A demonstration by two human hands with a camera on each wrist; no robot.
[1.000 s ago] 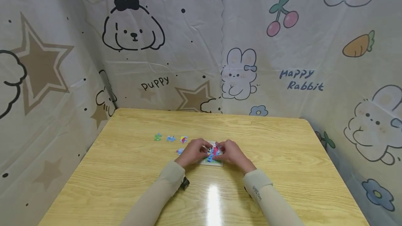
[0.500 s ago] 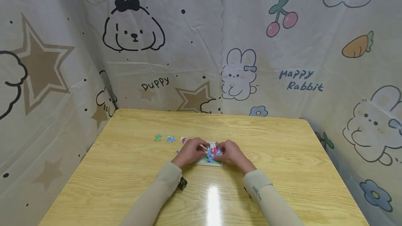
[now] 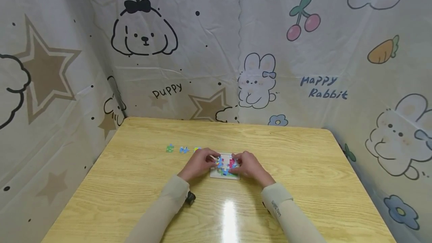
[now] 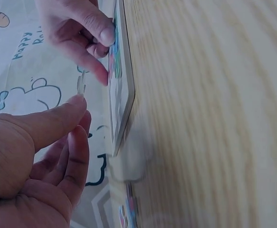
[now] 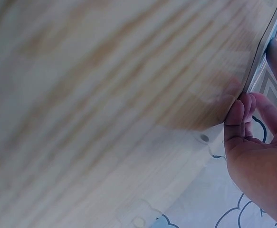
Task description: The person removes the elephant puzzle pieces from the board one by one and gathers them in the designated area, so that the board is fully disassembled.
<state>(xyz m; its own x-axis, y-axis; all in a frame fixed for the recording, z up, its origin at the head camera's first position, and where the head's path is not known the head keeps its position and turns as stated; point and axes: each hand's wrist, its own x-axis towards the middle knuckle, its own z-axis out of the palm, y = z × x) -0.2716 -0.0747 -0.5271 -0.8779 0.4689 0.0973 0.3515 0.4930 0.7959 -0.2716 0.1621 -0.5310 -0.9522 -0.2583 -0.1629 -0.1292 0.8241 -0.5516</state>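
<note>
Puzzle piece (image 3: pixel 219 162): likely light, stiff; best pinched by its edges
Left grip (image 3: pixel 199 163): nearly closed, pinching it
Right grip (image 3: pixel 251 165): part-spread, holding puzzle board (image 3: pixel 215 175)

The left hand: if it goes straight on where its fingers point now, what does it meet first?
Probably the right hand, across the jigsaw board, though the exact height is unclear.

My left hand (image 3: pixel 196 165) pinches a small puzzle piece (image 3: pixel 218 162) at the left side of the puzzle board (image 3: pixel 216 175), while my right hand (image 3: pixel 250 165) holds the board's right side. On the table (image 3: pixel 297 160), a green piece (image 3: pixel 170 148), a blue piece (image 3: pixel 183 149) and a partly hidden yellow piece (image 3: pixel 197 148) lie in a row beyond my left hand. A cartoon-printed curtain (image 3: pixel 209 61) hangs behind.
</note>
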